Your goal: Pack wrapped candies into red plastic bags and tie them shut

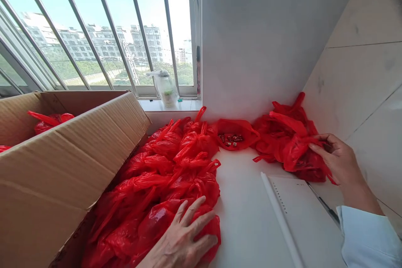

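Observation:
My left hand (185,238) lies flat with fingers spread on a big heap of tied red plastic bags (163,184) at the lower middle. My right hand (336,159) reaches to the right, its fingers curled on a red bag in a smaller pile of red bags (289,134) against the wall. Between the two piles one red bag (235,134) lies open, with small red packets showing inside.
A large open cardboard box (63,163) stands at the left with red bags inside. A white perforated panel (298,213) lies on the white counter (248,217) by my right arm. A clear container (166,88) sits on the sill of the barred window. A tiled wall rises at right.

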Tool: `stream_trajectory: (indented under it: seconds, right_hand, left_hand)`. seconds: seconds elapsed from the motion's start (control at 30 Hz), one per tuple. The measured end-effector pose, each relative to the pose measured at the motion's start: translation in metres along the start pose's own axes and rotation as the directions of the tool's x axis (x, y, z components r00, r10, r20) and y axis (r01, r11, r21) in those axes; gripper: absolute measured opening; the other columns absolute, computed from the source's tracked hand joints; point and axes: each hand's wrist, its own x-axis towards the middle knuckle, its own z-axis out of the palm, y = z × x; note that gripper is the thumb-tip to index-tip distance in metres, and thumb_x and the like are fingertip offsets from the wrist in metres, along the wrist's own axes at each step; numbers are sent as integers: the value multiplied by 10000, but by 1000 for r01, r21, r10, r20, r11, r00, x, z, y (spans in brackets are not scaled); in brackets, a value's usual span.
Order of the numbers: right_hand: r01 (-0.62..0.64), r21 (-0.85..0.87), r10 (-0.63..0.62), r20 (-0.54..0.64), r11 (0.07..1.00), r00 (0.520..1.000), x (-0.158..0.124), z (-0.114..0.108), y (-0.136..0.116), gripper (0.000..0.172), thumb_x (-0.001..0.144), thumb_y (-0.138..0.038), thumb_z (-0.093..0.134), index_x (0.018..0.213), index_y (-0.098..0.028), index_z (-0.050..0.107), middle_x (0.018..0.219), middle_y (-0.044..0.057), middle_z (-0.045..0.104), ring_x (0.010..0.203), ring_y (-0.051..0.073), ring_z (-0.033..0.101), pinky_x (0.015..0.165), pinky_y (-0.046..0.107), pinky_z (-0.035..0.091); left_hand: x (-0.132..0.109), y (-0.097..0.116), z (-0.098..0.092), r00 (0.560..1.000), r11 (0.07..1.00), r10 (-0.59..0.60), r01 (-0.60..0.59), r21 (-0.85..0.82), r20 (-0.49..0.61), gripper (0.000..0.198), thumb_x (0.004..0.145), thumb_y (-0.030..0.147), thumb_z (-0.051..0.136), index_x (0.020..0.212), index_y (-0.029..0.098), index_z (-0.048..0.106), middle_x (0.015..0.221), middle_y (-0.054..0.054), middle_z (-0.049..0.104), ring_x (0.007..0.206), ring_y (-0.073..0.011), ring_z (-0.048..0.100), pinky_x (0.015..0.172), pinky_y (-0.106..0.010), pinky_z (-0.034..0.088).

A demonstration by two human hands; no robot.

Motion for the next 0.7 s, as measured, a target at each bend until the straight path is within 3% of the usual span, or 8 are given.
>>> stream_trajectory:
  seconds: [0.13,0.23,0.33,0.4,0.43,0.57,0.7]
  right_hand:
    - [132,380,-211,174,916,962,-26,18,-49,296,867,-539,530,944,-253,522,1100,85,626,1035,250,615,879,374,530]
    - [170,518,-355,281,838,892,-63,44,-87,178,907,-399,531,848,-230,529,979,59,615,982,214,602,809,325,529]
    - [209,550,-501,457,809,735,-97,58,-113,62,933,-261,505,952,-229,555,1047,48,609,1017,186,575,881,323,486]
    - [215,554,-544,540,804,642,-109,58,-121,154,922,-243,552,1076,-252,553,1112,32,609,1040,172,570,924,312,454]
    - [199,560,-545,563,805,621,-112,57,-123,207,917,-252,574,1122,-263,544,1114,23,612,1018,164,576,912,299,454]
    - [108,575,-497,580,811,646,-113,54,-128,185,965,-254,491,1141,-271,544,1026,5,611,862,134,592,778,259,470]
    - [142,534,-478,570,834,668,-109,63,-131,246,970,-186,423,1164,-268,550,1085,19,592,907,144,584,807,273,457]
  left_hand:
    - [25,-5,-12,980,906,-192,154,-394,-59,209,941,186,518,1075,281,648,1154,8,669,1056,-166,620,938,-281,491]
    - [42,-13,-6,958,843,-267,178,-507,-108,180,960,213,475,1037,236,636,1021,5,682,918,-164,625,848,-282,463]
    - [55,-19,5,961,827,-259,167,-537,-101,198,953,180,441,929,201,636,906,-2,669,840,-163,600,782,-274,430]
    - [61,-22,12,960,811,-266,172,-560,-91,203,945,175,430,854,182,611,831,-5,645,763,-152,564,712,-263,408]
    - [63,-23,15,958,801,-273,175,-573,-90,196,946,188,429,834,178,589,806,-3,630,729,-146,539,680,-259,395]
    - [68,-28,27,959,765,-274,170,-622,-74,266,984,313,374,793,186,508,729,22,559,636,-128,447,596,-259,336]
    - [70,-26,36,977,739,-212,136,-660,-35,196,922,375,514,847,194,529,775,29,591,672,-137,479,633,-267,344]
